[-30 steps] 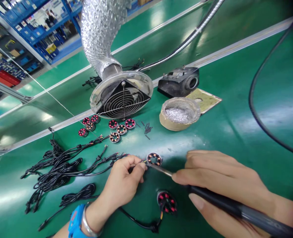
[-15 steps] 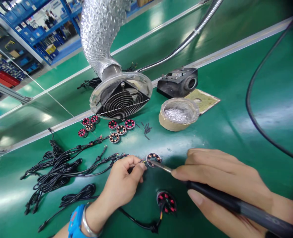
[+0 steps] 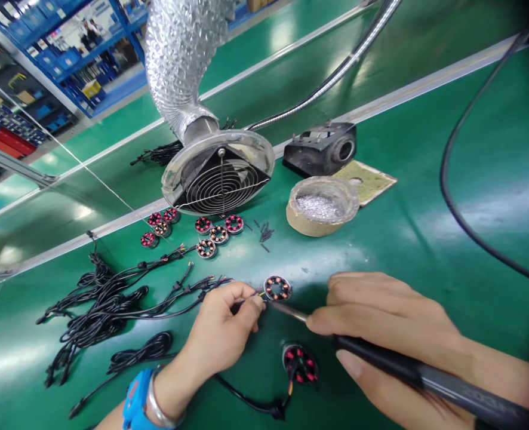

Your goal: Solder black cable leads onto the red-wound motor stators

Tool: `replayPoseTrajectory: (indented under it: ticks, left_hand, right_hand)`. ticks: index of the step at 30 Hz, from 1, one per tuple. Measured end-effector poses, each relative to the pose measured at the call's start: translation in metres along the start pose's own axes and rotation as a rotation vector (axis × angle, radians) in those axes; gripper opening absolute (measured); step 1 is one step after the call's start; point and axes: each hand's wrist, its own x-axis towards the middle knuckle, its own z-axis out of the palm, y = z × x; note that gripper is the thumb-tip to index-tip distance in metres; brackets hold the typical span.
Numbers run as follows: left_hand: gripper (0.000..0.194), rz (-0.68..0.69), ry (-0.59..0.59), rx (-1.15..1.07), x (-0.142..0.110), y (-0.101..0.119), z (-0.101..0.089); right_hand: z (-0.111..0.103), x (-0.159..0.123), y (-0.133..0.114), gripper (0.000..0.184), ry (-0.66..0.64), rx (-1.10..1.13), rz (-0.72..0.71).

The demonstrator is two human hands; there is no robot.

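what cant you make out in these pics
Wires inside the left hand: head view, hidden by its fingers.
Rear of the pen-like tool: head view, cut off by edge.
Black cables: head view, partly behind the fan hood.
Shelf contents: head view, too small.

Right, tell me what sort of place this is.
Probably an electronics assembly workshop: a fume-extraction duct, bundled black cables, and ring-shaped copper-wound parts lie or hang about the green bench.

Counted four coil rings (image 3: 171,215) lower left of the fume hood (image 3: 222,179), four directly below it, two farther off. Saw one bowl (image 3: 322,206) to its right.
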Motion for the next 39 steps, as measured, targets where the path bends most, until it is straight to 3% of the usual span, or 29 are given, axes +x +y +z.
replayPoseTrajectory:
  ticks: [13, 39]
  left_hand:
    - [0.027, -0.001, 0.001, -0.004, -0.0006, -0.0028, -0.0013]
    - [0.027, -0.007, 0.022, 0.006, -0.0015, -0.0018, -0.0009]
  right_hand:
    - [-0.0085, 0.0025, 0.0017, 0.027, -0.053, -0.007, -0.02]
    - [-0.0022, -0.0006, 0.0, 0.025, -0.023, -0.007, 0.009]
